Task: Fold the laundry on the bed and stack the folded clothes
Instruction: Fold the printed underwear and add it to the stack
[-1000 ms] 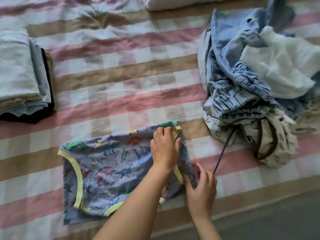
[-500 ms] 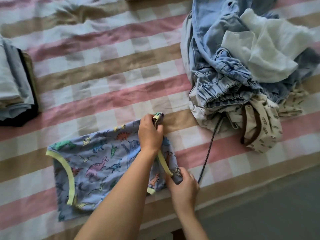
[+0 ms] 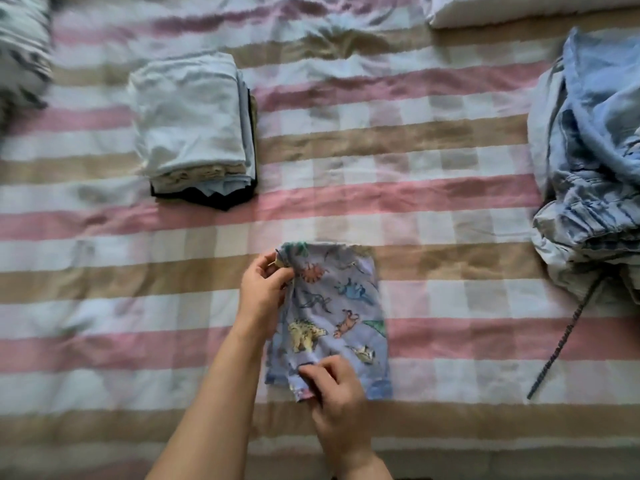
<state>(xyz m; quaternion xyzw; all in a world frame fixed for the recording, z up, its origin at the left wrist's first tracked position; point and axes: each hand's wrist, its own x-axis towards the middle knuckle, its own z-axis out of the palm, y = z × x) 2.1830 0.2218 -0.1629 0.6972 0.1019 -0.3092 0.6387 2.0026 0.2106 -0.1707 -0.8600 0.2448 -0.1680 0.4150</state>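
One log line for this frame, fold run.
phase: folding | item: lilac dinosaur-print garment, doubled over | left hand: pinches far-left corner | right hand: pinches near edge | folded clothes stack: upper left | unfolded blue pile: right

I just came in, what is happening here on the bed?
A person is folding a small lilac dinosaur-print garment on the pink, beige and white checked bed cover. The left hand pinches its far left corner; the right hand pinches its near edge. A stack of folded clothes lies to the left, a heap of unfolded blue laundry to the right.
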